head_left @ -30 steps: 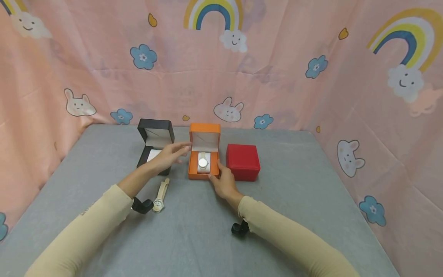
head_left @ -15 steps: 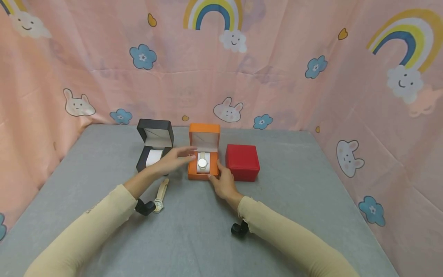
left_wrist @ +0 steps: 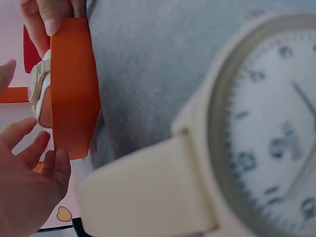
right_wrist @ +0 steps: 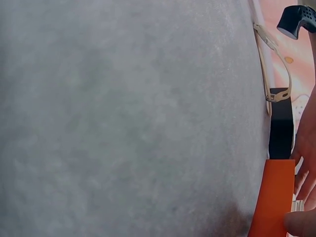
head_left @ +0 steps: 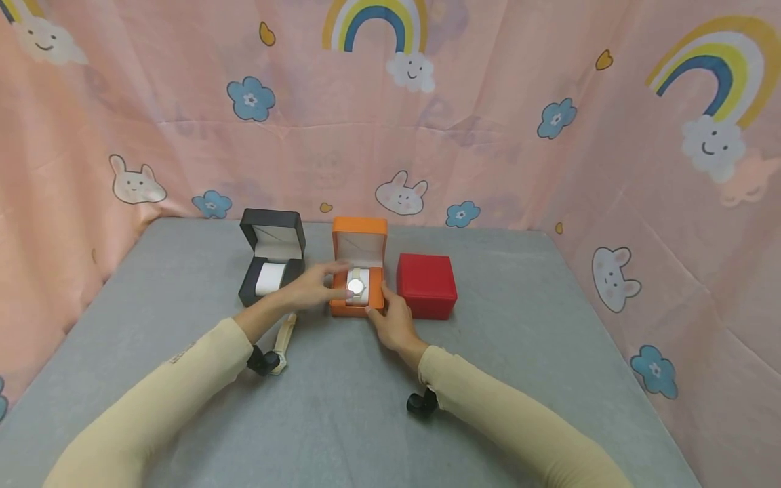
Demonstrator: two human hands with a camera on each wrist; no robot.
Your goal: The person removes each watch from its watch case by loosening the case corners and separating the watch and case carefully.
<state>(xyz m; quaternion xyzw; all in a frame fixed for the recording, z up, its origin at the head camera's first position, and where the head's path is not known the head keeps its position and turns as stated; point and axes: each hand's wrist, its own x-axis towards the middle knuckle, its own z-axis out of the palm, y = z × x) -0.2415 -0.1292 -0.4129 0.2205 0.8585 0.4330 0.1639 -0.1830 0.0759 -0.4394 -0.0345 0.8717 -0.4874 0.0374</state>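
Note:
An orange watch box (head_left: 360,225) stands with its lid up, a watch with a light strap (head_left: 356,287) seated round its white cushion. My right hand (head_left: 395,327) grips the box at its front right corner, thumb on the front wall. Over the box's left side reaches my left hand (head_left: 309,287), its thumb and fingers spread on either side of the watch. In the left wrist view, the left fingers (left_wrist: 34,182) lie beside the orange wall and a gap shows between the thumb and the watch. A second watch with a cream strap (head_left: 283,337) lies under the left wrist.
Left of the orange box, a black watch box (head_left: 272,218) stands with its lid raised, a bare white cushion (head_left: 270,278) inside. A closed red box (head_left: 427,285) sits to the right. Behind the grey tabletop (head_left: 518,352) hangs a pink patterned curtain (head_left: 488,135).
My left hand has moved right, from beside the black box to over the orange box, close around the watch. The right hand keeps its grip on the orange box.

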